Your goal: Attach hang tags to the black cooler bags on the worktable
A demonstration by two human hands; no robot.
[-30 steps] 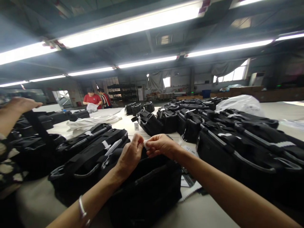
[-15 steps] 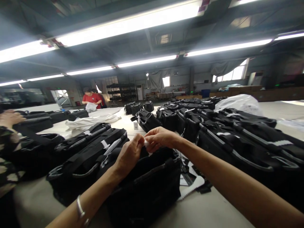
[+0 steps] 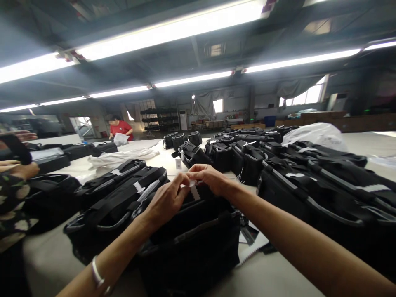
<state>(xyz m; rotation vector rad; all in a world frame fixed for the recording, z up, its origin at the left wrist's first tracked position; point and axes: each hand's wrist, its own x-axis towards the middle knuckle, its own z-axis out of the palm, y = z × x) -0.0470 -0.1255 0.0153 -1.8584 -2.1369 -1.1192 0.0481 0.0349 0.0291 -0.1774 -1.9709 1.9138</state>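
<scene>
My left hand (image 3: 170, 196) and my right hand (image 3: 208, 177) meet above an open black bag (image 3: 198, 251) in front of me. Fingers of both are pinched on a small white piece (image 3: 192, 182) between them. Below it a white strip with a jagged edge (image 3: 195, 193) lies against the bag's black flap. The bag's opening faces up, and its inside is dark. A bracelet circles my left wrist.
Black bags with grey rims stand at left (image 3: 114, 206) and right (image 3: 309, 198). White jagged strips (image 3: 255, 247) lie right of the near bag. A person's hands (image 3: 26, 169) handle something black at far left. Another person in red (image 3: 122, 128) stands farther back.
My hands have shifted slightly, and the white jagged strip now shows below them. At far left, the neighbouring person's hands have moved and now hold up something black.
</scene>
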